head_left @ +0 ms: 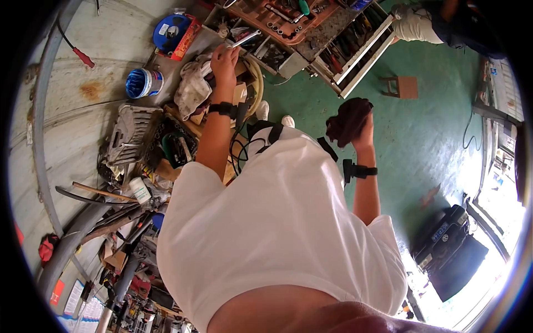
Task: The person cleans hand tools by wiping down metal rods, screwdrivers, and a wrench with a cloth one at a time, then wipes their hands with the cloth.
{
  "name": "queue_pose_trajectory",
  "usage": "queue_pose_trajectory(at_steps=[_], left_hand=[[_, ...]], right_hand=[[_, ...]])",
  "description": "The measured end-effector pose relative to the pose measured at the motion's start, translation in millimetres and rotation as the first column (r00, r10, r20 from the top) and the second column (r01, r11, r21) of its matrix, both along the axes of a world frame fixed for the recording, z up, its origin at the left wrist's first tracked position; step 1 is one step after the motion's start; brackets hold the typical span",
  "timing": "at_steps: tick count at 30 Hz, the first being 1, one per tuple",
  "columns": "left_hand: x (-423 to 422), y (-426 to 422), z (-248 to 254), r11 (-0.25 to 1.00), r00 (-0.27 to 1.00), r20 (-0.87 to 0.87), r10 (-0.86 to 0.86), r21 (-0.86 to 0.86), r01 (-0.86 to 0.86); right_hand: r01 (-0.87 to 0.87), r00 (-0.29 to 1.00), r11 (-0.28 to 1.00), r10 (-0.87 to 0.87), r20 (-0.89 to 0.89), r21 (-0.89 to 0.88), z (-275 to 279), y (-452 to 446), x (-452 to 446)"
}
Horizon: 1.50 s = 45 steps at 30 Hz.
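Note:
My left hand (224, 65) is closed on the end of a shiny metal wrench (246, 39), which points away toward the tool drawers. Just below that hand lies a crumpled grey cloth (192, 91) among cardboard boxes. On the other side, my right hand (366, 133) grips a bunched dark maroon rag (347, 122) above the green floor. The rag covers most of those fingers. Both wrists wear black straps. Ahead, an orange tool tray (291, 38) with sockets and a green-handled tool rests on top of the tool cabinet.
Open drawers (363, 55) jut out ahead. A small wooden stool (407, 87) stands on the green floor (427, 130). Blue tubs, including a paint bucket (144, 83), and a grey crate (132, 135) line the left wall. Another person (422, 25) is at upper right; a car (444, 238) is at lower right.

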<state>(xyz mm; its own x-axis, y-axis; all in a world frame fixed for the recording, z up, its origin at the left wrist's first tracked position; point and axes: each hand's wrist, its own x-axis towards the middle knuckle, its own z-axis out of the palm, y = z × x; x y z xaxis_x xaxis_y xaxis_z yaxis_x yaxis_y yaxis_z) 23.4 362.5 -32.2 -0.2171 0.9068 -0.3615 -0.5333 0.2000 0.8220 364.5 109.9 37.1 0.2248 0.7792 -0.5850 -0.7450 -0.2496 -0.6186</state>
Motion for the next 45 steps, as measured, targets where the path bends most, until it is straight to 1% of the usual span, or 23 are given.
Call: queue_pose_trajectory(at_steps=[1, 2, 3, 7, 9, 10, 12, 14, 16, 17, 18, 20, 21, 26, 29, 32, 34, 37, 38, 40, 42, 44, 45], left_hand=[[-0.2, -6.4, 9.7, 0.997, 0.995, 0.060, -0.075, 0.026, 0.074], [2.3, -14.2, 19.1, 0.997, 0.995, 0.061, -0.078, 0.028, 0.076], [8.8, -24.6, 31.1, 0.983, 0.977, 0.115, -0.181, 0.048, 0.176], [38.9, -66.3, 74.2, 0.889, 0.865, 0.202, -0.459, 0.102, 0.447], [52.9, -85.5, 98.2, 0.794, 0.772, 0.187, -0.607, 0.120, 0.595], [58.2, -93.4, 106.8, 0.788, 0.765, 0.191, -0.616, 0.123, 0.604], [65.7, -107.7, 120.5, 0.672, 0.670, 0.073, -0.739, 0.165, 0.722], [68.9, -117.2, 130.0, 0.634, 0.639, 0.032, -0.769, 0.166, 0.755], [68.7, -123.7, 137.4, 0.519, 0.537, -0.055, -0.842, 0.195, 0.832], [66.8, -127.5, 142.6, 0.486, 0.505, -0.061, -0.861, 0.193, 0.853], [65.9, -128.0, 143.8, 0.494, 0.514, -0.070, -0.855, 0.192, 0.848], [63.6, -131.5, 145.8, 0.410, 0.432, -0.151, -0.889, 0.153, 0.899], [64.7, -133.2, 151.0, 0.420, 0.441, -0.153, -0.885, 0.149, 0.895], [64.7, -145.5, 158.2, 0.437, 0.452, -0.251, -0.856, 0.117, 0.892], [57.6, -152.1, 173.6, 0.455, 0.461, -0.290, -0.839, 0.091, 0.886], [59.2, -158.4, 179.2, 0.470, 0.466, -0.350, -0.813, 0.079, 0.879], [66.6, -162.9, 183.0, 0.512, 0.514, -0.397, -0.760, 0.121, 0.851], [67.4, -166.7, 186.4, 0.523, 0.500, -0.450, -0.740, 0.082, 0.848], [65.4, -167.1, 185.8, 0.513, 0.493, -0.445, -0.748, 0.085, 0.854], [57.6, -169.2, 185.0, 0.509, 0.508, -0.436, -0.743, 0.126, 0.852], [53.2, -170.6, 191.1, 0.529, 0.529, -0.432, -0.730, 0.132, 0.838], [49.5, -169.2, 196.3, 0.508, 0.485, -0.473, -0.736, 0.088, 0.857], [46.6, -168.0, 194.8, 0.504, 0.481, -0.473, -0.738, 0.087, 0.859]], right_hand=[[0.003, 1.000, 1.000, -0.003, -0.001, 0.001, -4.0, 3.4, 0.7], [-0.078, 0.997, 0.989, 0.081, -0.017, 0.128, -8.5, 10.0, 2.4], [-0.153, 0.986, 0.955, 0.164, -0.021, 0.252, -12.4, 14.7, 3.9], [-0.183, 0.982, 0.955, 0.186, 0.008, 0.235, 8.8, 48.6, -27.4], [-0.204, 0.978, 0.939, 0.209, 0.014, 0.276, 14.4, 62.0, -40.5], [-0.218, 0.974, 0.896, 0.226, 0.025, 0.386, 18.6, 69.3, -47.9], [-0.228, 0.973, 0.888, 0.226, 0.053, 0.399, 25.1, 76.1, -57.0], [-0.194, 0.979, 0.886, 0.205, 0.020, 0.421, 40.9, 73.9, -63.9], [-0.275, 0.959, 0.848, 0.204, 0.199, 0.454, 44.3, 71.3, -68.1], [-0.234, 0.963, 0.890, 0.158, 0.218, 0.390, 48.0, 68.5, -69.5], [-0.242, 0.962, 0.885, 0.167, 0.214, 0.398, 52.4, 67.3, -68.0], [-0.433, 0.832, 0.841, 0.235, 0.503, 0.324, 59.9, 62.8, -63.8], [-0.464, 0.798, 0.820, 0.223, 0.559, 0.335, 66.6, 62.8, -66.7], [-0.401, 0.802, 0.814, 0.091, 0.590, 0.421, 58.6, 53.1, -51.3], [-0.327, 0.837, 0.815, 0.015, 0.547, 0.478, 85.1, 55.4, -46.1], [-0.388, 0.837, 0.778, 0.074, 0.542, 0.494, 85.6, 48.6, -53.6], [-0.339, 0.841, 0.826, 0.052, 0.538, 0.451, 78.6, 43.0, -66.6], [-0.499, 0.765, 0.756, 0.154, 0.626, 0.424, 79.6, 37.0, -61.1], [-0.492, 0.764, 0.763, 0.146, 0.629, 0.420, 81.7, 35.5, -54.9], [-0.245, 0.878, 0.863, 0.003, 0.479, 0.443, 90.5, 35.0, -44.9], [-0.308, 0.861, 0.823, 0.027, 0.509, 0.478, 95.1, 33.7, -31.6], [-0.418, 0.828, 0.815, 0.161, 0.538, 0.400, 102.4, 28.9, -29.6], [-0.375, 0.856, 0.848, 0.162, 0.490, 0.374, 116.8, 25.0, -38.3]])
